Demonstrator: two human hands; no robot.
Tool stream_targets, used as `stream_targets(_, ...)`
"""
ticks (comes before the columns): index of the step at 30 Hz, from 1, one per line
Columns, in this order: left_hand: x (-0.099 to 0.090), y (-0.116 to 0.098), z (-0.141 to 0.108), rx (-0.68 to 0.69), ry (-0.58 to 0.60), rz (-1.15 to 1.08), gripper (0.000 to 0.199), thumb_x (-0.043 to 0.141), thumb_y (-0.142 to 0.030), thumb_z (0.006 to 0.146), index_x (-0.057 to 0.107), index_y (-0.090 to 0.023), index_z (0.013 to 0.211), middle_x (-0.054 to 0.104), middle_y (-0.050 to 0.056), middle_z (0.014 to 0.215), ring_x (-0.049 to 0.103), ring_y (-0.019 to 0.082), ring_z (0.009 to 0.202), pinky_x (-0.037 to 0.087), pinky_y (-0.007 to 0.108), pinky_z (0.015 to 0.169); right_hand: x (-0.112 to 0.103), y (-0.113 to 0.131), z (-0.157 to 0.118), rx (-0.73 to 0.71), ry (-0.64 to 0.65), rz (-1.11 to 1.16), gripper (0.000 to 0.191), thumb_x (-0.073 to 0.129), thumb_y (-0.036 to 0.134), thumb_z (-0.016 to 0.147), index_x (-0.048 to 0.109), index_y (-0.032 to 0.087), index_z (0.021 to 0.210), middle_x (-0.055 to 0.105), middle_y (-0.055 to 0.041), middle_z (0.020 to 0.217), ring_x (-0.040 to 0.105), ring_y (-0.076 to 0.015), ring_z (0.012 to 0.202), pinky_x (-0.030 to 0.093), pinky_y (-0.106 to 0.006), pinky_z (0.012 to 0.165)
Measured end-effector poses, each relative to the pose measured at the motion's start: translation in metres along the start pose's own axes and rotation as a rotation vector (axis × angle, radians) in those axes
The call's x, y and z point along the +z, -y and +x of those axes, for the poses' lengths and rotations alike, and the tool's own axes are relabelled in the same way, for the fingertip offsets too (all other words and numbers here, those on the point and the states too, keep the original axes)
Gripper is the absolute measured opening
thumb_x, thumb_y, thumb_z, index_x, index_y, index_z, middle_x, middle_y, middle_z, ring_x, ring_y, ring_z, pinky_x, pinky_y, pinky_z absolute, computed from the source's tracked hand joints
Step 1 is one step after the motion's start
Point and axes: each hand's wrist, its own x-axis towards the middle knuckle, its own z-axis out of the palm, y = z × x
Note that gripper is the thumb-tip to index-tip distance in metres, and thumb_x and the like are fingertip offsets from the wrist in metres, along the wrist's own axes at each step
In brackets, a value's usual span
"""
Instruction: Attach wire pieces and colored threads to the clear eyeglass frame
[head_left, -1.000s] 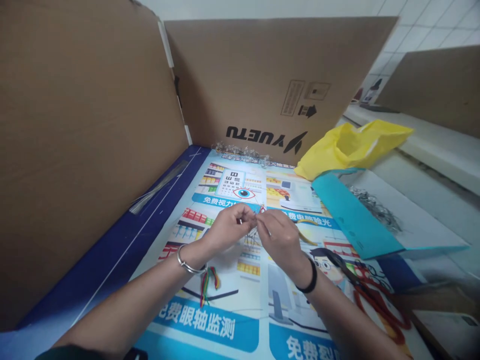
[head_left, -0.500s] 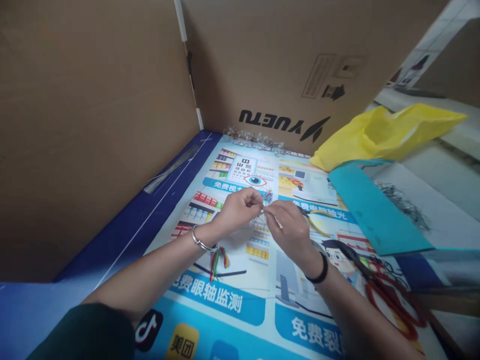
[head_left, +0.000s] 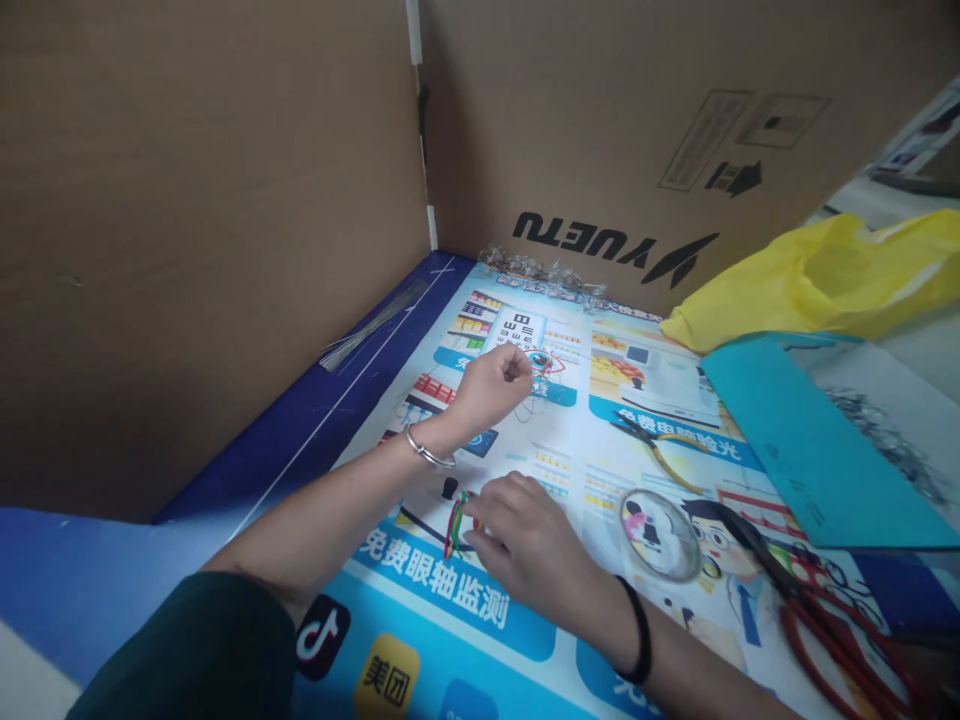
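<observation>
My left hand (head_left: 491, 395) is closed in a pinch over the printed sheet (head_left: 555, 430). Thin wire (head_left: 529, 408) trails below its fingertips; the pinched end is hidden. Nearer to me, my right hand (head_left: 529, 535) has its thumb and fingers closed around a small bunch of red, green and yellow threads (head_left: 454, 528). The loose ends hang out to the left of those fingers. To the right of this hand lie a round clear dish (head_left: 660, 535) and small yellow-handled pliers (head_left: 664, 455).
Large red-handled scissors (head_left: 814, 605) lie at the right. Behind them stands a turquoise folder or box (head_left: 795, 440) with a wire heap (head_left: 885, 430), beside a yellow bag (head_left: 817, 280). Cardboard walls (head_left: 570, 130) enclose the back and left. Straight wires (head_left: 371, 328) and tangled pieces (head_left: 536, 270) lie along them.
My right hand has left the left fingertips and come down towards me to the coloured threads, closing on them. My left hand keeps its pinch. The view has shifted left.
</observation>
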Motion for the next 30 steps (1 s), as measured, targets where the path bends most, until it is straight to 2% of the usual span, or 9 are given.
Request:
stream_targets(3, 0.000, -0.001, 0.000, 0.005, -0.013, 0.009, 0.005, 0.054, -0.012, 0.068, 0.055, -0.017, 0.070, 0.055, -0.004, 0.063, 0.049, 0.009, 0.059, 0.038, 0.021, 0.056, 0.007, 0.001, -0.001, 0.003, 0.150, -0.051, 0.005, 0.060, 0.021, 0.082, 0.063, 0.021, 0.086, 0.060, -0.0041, 0.084, 0.050, -0.0185, 0.081, 0.040, -0.031, 0.071)
stream_targets(6, 0.000, -0.003, -0.002, 0.018, -0.007, 0.021, 0.006, 0.052, -0.012, 0.068, 0.055, -0.017, 0.069, 0.055, -0.004, 0.063, 0.049, 0.009, 0.059, 0.038, 0.021, 0.058, 0.005, -0.006, -0.003, 0.014, 0.191, -0.125, 0.009, 0.059, 0.022, 0.082, 0.061, 0.019, 0.074, 0.059, -0.0044, 0.078, 0.049, -0.0189, 0.080, 0.038, -0.032, 0.070)
stream_targets(10, -0.002, -0.004, -0.002, 0.029, 0.002, 0.028, 0.008, 0.050, -0.011, 0.068, 0.055, -0.017, 0.069, 0.056, -0.003, 0.064, 0.050, 0.009, 0.061, 0.039, 0.022, 0.060, -0.005, -0.016, -0.005, 0.022, 0.167, -0.157, 0.021, 0.055, 0.023, 0.085, 0.059, 0.018, 0.065, 0.057, -0.0042, 0.069, 0.049, -0.0173, 0.073, 0.037, -0.032, 0.069)
stream_targets(16, -0.001, -0.001, -0.001, 0.062, -0.002, 0.037, 0.008, 0.050, -0.011, 0.069, 0.055, -0.017, 0.070, 0.057, -0.003, 0.065, 0.050, 0.010, 0.061, 0.039, 0.022, 0.059, -0.018, -0.019, 0.000, 0.037, 0.110, -0.138, 0.022, 0.049, 0.022, 0.089, 0.061, 0.019, 0.071, 0.060, -0.0041, 0.069, 0.052, -0.0170, 0.073, 0.039, -0.032, 0.072)
stream_targets(24, 0.001, 0.002, -0.002, 0.068, 0.000, 0.032, 0.006, 0.052, -0.012, 0.071, 0.055, -0.018, 0.070, 0.057, -0.003, 0.065, 0.050, 0.009, 0.060, 0.038, 0.022, 0.059, -0.019, -0.028, 0.001, 0.039, 0.077, -0.143, 0.021, 0.048, 0.020, 0.089, 0.064, 0.020, 0.076, 0.062, -0.0049, 0.073, 0.054, -0.0183, 0.076, 0.041, -0.033, 0.073)
stream_targets(30, 0.002, 0.003, -0.002, 0.082, -0.005, 0.020, 0.006, 0.052, -0.012, 0.071, 0.055, -0.018, 0.071, 0.057, -0.004, 0.066, 0.049, 0.009, 0.060, 0.038, 0.021, 0.058, -0.020, -0.029, 0.000, 0.037, -0.016, -0.074, 0.018, 0.047, 0.016, 0.088, 0.064, 0.019, 0.083, 0.064, -0.0050, 0.077, 0.055, -0.0178, 0.076, 0.043, -0.034, 0.073)
